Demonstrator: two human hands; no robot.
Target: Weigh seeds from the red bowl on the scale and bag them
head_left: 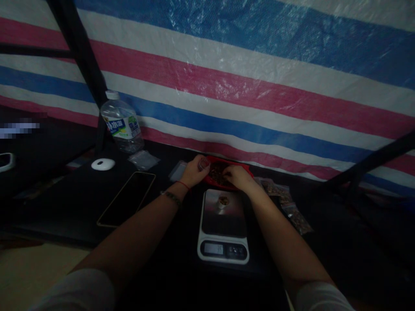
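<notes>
Both hands worked at a red tray (pixel 247 169) of small brown bits just behind the scale (pixel 223 225): the left hand (pixel 193 171) curled on its rim, the right hand (pixel 236 176) pinching among the bits, though what it gripped was too dim to tell. The bits looked light, loose and easily spilled, best taken pinch by pinch. The black table (pixel 65 203) sat in dim light against a striped tarp (pixel 259 86).

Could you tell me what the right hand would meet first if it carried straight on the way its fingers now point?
The right hand points up and left over the red tray, so it would probably first meet the brown pieces heaped in it, then the left hand at the tray's far side. Depth is hard to judge in this dim view.
</notes>
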